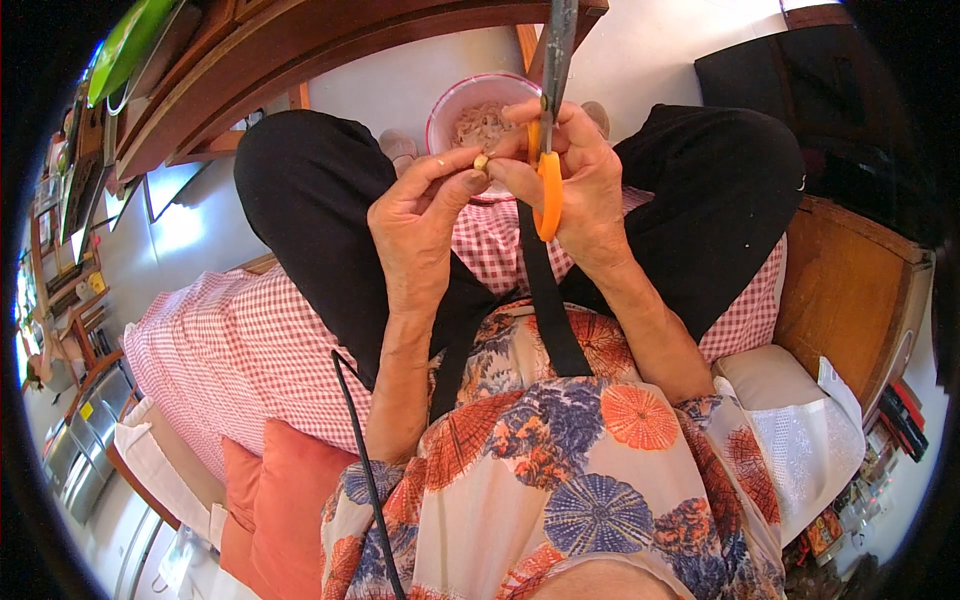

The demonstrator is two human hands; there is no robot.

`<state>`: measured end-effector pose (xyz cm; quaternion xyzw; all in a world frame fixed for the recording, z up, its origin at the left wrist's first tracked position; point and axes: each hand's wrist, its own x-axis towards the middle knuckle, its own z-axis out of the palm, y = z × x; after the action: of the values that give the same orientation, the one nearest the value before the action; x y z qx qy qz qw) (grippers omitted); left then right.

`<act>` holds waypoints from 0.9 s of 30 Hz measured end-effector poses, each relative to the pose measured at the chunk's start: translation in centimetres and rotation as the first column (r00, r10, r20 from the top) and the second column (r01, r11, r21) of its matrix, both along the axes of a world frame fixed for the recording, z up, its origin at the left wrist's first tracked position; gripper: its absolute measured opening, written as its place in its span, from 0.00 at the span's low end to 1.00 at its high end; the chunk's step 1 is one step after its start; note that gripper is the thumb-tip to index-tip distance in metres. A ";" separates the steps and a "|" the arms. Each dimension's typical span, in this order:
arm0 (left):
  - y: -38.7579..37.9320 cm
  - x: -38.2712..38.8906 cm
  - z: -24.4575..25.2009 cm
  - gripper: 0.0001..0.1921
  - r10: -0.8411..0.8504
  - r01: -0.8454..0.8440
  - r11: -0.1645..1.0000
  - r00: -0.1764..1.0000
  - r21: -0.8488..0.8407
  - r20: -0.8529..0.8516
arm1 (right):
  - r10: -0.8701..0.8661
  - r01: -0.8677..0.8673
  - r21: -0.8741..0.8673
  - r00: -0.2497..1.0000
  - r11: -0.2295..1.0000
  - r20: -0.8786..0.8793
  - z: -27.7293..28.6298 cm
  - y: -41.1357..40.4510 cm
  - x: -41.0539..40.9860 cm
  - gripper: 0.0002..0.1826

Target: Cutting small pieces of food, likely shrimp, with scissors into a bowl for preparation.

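My left hand (420,210) pinches a small pale yellowish piece (481,162), perhaps a seed or a clove, between thumb and fingertip. My right hand (577,184) meets it there, its thumb and forefinger close to or touching the piece. Scissors with orange handles (551,199) hang on the fingers of that same hand, their dark metal blades (559,60) pointing away from me. Beyond and below the hands stands a white bucket with a pink-red rim (436,112). Thin pale peelings (480,124) lie inside it, partly hidden by my fingers.
A dark wooden table (337,34) curves across the far side. The seat has a red-and-white checked cover (247,322) and orange cushions (292,495) on the left. To the right is a wooden panel (840,292). A black cord (360,450) runs over my left side.
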<state>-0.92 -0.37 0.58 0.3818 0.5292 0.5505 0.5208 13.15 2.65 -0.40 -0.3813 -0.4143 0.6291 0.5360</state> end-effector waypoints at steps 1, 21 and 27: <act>0.0 -0.2 0.0 0.10 -0.025 0.025 1.000 0.999 -0.005 -0.021 | -0.001 0.001 0.019 1.000 1.000 0.002 0.0 0.0 0.0 0.21; 0.1 -1.8 -0.8 0.10 -0.156 0.207 0.973 0.911 -0.097 0.382 | 0.032 -0.082 0.156 0.954 0.984 0.298 -0.4 0.0 0.8 0.22; 0.2 -1.7 -1.0 0.10 -0.137 0.196 0.975 0.898 -0.102 0.417 | -0.007 -0.052 0.160 0.939 0.986 0.344 -0.4 -0.2 0.6 0.20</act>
<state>-2.62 -0.18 -0.45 0.2645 0.4121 0.5323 0.6906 13.78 2.48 -0.85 -0.4342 -0.5569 0.5220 0.4783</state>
